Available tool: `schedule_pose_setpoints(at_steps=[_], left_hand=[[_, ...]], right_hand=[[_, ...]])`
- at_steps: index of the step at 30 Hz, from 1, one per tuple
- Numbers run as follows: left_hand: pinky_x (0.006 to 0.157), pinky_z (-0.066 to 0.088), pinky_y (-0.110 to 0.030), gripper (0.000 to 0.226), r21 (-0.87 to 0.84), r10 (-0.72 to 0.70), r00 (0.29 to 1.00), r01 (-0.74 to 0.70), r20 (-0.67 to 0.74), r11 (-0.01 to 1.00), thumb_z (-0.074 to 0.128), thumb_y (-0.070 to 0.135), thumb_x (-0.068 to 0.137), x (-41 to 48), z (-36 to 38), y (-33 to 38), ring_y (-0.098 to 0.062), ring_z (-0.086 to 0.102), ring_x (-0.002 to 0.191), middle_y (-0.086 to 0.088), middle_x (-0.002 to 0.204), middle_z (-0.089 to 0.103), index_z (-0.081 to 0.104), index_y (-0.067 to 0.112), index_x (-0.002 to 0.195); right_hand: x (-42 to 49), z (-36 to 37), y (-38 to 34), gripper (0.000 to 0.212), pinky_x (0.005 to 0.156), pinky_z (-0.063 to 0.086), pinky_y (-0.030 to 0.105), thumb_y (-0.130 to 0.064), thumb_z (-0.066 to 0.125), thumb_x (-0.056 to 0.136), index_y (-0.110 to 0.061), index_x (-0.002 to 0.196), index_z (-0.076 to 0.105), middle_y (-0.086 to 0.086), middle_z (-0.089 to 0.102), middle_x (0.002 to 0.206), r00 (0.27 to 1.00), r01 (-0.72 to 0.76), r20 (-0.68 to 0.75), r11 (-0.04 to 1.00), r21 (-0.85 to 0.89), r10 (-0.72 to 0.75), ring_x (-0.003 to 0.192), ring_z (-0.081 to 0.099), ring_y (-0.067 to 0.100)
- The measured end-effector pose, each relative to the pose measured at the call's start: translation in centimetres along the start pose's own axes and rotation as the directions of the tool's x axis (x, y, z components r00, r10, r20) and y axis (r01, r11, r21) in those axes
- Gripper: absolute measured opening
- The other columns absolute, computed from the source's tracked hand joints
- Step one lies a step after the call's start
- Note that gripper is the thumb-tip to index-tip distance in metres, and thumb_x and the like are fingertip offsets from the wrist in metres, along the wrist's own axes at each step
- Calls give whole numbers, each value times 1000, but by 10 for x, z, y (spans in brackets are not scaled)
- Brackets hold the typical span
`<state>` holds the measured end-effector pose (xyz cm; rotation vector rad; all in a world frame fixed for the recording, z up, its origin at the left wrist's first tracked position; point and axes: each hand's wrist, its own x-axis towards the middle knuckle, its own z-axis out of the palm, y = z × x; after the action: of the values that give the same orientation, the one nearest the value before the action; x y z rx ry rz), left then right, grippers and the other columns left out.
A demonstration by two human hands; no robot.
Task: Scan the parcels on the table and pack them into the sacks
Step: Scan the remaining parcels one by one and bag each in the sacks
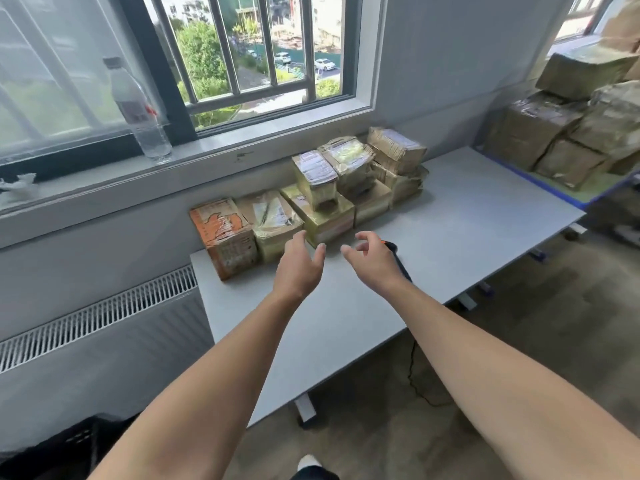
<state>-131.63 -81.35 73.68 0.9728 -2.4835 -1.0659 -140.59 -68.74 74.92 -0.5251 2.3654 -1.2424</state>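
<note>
Several taped cardboard parcels [325,188] are stacked along the far edge of a grey table [467,216], under the window. An orange-printed box [225,233] stands at the left end of the row. My left hand [299,265] reaches forward with loose fingers, just short of a flat brown parcel [273,220]. My right hand [372,258] hovers beside it, fingers relaxed and empty. A black barcode scanner [398,258] with an orange tip lies on the table, partly hidden behind my right hand. No sack is in view.
A water bottle [138,109] stands on the windowsill. More wrapped parcels [571,133] are piled on a blue cart at the right. A radiator [97,317] runs along the wall at the left. The scanner cable [415,372] hangs down off the table's near edge.
</note>
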Motion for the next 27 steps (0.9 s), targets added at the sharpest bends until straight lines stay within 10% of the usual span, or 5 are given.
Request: schedule_pose_setpoints(at_steps=[27], left_hand=[[112,23,-31,62,-104,-157,976,143,-149,984,44,36,102,206,45,3,-20,27,144,-10,157,29,21,11,153]], right_hand=[[246,20,-9,58,100,34,27,-37,58,97,-18,148,37,7,48,141,984,150,87,988,36,-153,129,45,20]])
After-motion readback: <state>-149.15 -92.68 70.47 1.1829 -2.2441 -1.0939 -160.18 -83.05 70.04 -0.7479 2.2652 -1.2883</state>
